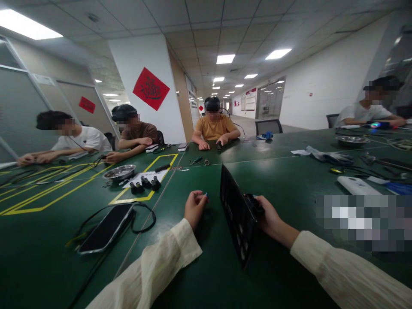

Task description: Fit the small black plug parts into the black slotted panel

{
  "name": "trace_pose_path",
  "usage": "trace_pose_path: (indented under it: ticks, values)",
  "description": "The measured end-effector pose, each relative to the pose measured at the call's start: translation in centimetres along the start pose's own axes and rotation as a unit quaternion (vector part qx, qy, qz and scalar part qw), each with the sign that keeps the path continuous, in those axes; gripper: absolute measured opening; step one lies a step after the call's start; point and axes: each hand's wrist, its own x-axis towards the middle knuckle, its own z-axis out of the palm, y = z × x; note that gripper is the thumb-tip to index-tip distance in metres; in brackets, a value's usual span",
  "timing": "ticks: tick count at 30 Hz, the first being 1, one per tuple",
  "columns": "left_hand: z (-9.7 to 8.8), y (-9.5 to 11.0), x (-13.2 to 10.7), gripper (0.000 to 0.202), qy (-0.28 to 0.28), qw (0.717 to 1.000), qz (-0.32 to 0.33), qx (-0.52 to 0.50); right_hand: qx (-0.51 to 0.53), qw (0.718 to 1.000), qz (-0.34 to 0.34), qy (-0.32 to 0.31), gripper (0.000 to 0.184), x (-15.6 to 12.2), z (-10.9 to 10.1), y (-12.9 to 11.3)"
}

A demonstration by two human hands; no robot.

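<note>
My right hand (269, 218) is closed on a black block fixed to the back of a thin, dark, flat panel (236, 214). The panel looks like a screen, but I cannot be sure. It stands tilted on edge above the green table. To its left, my left hand (194, 209) is apart from it with fingers pinched together. A tiny blue thing (207, 195) shows at those fingertips, too small to name. A phone (107, 227) with a black cable round it lies left of my left forearm. Several black knob-like parts (145, 184) stand beyond it.
A metal bowl (119, 172) and white paper (137, 178) lie at the left. Gloves (328, 155), a white device (358, 186) and a second bowl (352, 141) lie right. Across the green table (186, 180) sits a person (215, 124); other people sit left and right.
</note>
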Motion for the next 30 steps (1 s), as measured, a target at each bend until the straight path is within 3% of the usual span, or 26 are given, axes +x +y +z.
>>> trace_pose_path:
  ticks: [3,8,14,19,24,30]
  values:
    - [0.0,-0.1,-0.2,0.038,-0.013,1.000,0.002,0.014,0.022,0.999,-0.009,0.046,0.020,0.2,0.1,0.5]
    - [0.3,0.1,-0.6,0.051,-0.022,0.999,-0.037,0.008,0.008,0.999,-0.012,0.038,0.021,0.3,0.4,0.6]
    - [0.7,-0.3,-0.9,0.045,-0.025,0.999,-0.023,-0.015,-0.002,0.999,-0.005,0.033,0.026,0.4,0.2,0.6]
    - [2.1,-0.2,-2.5,0.071,-0.004,0.997,-0.044,-0.071,-0.004,0.999,0.002,0.036,0.024,0.1,0.6,0.4]
    - [3.0,0.6,-4.1,0.085,-0.075,0.994,0.016,-0.079,-0.006,0.999,-0.009,0.031,0.022,0.1,0.6,0.4]
    - [3.4,0.5,-4.5,0.076,-0.072,0.993,0.048,-0.082,0.001,0.999,-0.010,0.031,0.021,0.2,0.5,0.6]
